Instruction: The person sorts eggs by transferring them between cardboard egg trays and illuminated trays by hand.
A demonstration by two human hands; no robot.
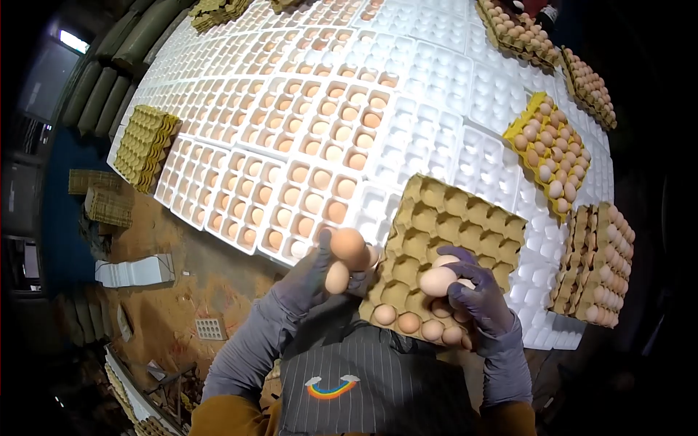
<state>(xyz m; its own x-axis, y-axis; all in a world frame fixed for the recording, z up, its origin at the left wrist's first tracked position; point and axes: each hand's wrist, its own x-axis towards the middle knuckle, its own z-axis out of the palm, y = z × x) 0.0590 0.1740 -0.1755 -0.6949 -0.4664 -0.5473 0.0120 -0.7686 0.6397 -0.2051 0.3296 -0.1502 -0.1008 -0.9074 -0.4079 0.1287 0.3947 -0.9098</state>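
Several brown eggs (pixel 347 245) are held in my left hand (pixel 313 269), gloved in purple, beside the left edge of a brown pulp tray (pixel 414 218). My right hand (pixel 480 294), in the same kind of glove, closes round several eggs (pixel 438 280) above the tray's lower right part. Along the tray's near edge sits a row of eggs (pixel 408 322); its upper cells hold none. Just beyond my left hand, a white foam tray (pixel 256 245) holds eggs in its cells. How many eggs each hand holds is partly hidden by the fingers.
White foam trays (pixel 429 142) cover the table, egg-filled on the left. A yellow tray of eggs (pixel 534 149) and stacked egg trays (pixel 582 261) stand at the right. A stack of yellow-green pulp trays (pixel 142 145) sits at the left edge. A white foam piece (pixel 134 271) lies on the floor.
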